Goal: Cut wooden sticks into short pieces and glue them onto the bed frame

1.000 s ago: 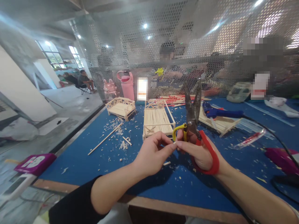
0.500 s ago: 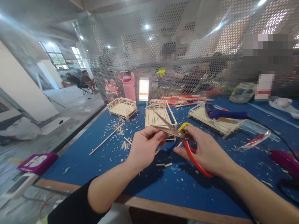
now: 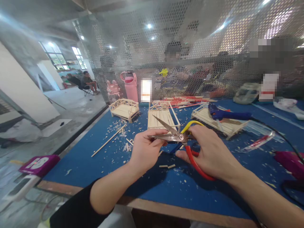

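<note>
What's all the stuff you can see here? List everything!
Table: one, blue, in front
Scissors: one, red and yellow handles, in right grip
Stick models: three, pale, across table
Long stick: one, pale, left
Stick pile: uncountable, red and pale, far side
Scraps: many, pale, scattered
Glue gun: one, blue, at right model
Plastic strips: several, clear, right
Bottle: one, pink, by mesh screen
Eared container: one, pink, beside bottle
Flower: one, yellow, at mesh screen
Jar: one, cloudy, far right
Power strip: one, purple and white, left edge
Mesh screen: one, grey, behind table
Seated person: one, black chair, left background
Sleeve: one, black, left arm
Left grip: one, bare, at scissor blades
Right grip: one, bare, on scissor handles
</note>
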Available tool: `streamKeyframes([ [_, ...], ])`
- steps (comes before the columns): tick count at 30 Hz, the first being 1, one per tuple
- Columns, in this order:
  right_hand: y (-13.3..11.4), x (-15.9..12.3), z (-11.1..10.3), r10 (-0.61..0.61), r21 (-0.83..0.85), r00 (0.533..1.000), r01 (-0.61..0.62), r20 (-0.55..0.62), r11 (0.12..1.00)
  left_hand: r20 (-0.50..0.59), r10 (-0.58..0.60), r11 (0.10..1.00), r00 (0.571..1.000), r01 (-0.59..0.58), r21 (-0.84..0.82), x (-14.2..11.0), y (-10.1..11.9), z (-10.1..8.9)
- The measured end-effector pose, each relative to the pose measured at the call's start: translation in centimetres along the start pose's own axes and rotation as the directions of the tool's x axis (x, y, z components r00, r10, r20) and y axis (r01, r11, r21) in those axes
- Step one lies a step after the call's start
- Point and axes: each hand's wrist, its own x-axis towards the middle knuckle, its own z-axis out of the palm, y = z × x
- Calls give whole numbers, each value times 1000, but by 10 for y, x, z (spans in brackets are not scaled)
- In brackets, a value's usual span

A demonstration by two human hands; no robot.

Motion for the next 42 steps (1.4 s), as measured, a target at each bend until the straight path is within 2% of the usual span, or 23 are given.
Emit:
streamKeyframes([
  [5, -2, 1, 0, -10, 87, 999, 7, 30, 996, 28, -14, 999, 1000, 15, -42, -1, -1, 0],
  [12, -5, 1, -3, 16, 114, 999, -20, 41, 993, 73, 38, 999, 997, -38, -4, -3, -4, -1],
  [16, -6, -1, -2, 84, 101, 994, -91, 65, 991, 173, 85, 989, 981, -104, 107, -6, -4, -2],
  [19, -4, -2, 0, 146, 23, 987, -148, 69, 989, 237, 90, 963, 967, -145, 227, -7, -6, -2],
  [21, -3, -1, 1, 180, 4, 982, -180, 60, 984, 225, 47, 967, 973, -100, 233, -6, -7, -1],
  [24, -2, 3, 3, 196, 98, 978, -203, 74, 974, 169, -34, 988, 985, 7, 154, -3, -6, 2],
  [26, -1, 4, 5, 166, 141, 983, -175, 76, 974, 125, -72, 993, 990, 59, 102, -1, -3, 3],
  [29, 1, 4, 6, 110, 114, 992, -115, 55, 987, 89, -111, 993, 990, 108, 45, 1, -1, 2],
  [36, 2, -1, 4, 36, 73, 998, -40, 51, 997, 73, -106, 988, 992, 113, -103, 0, -5, 1],
  [42, 2, -1, 4, 22, 71, 998, -27, 65, 997, 84, -90, 989, 992, 98, -106, -3, -5, 3],
])
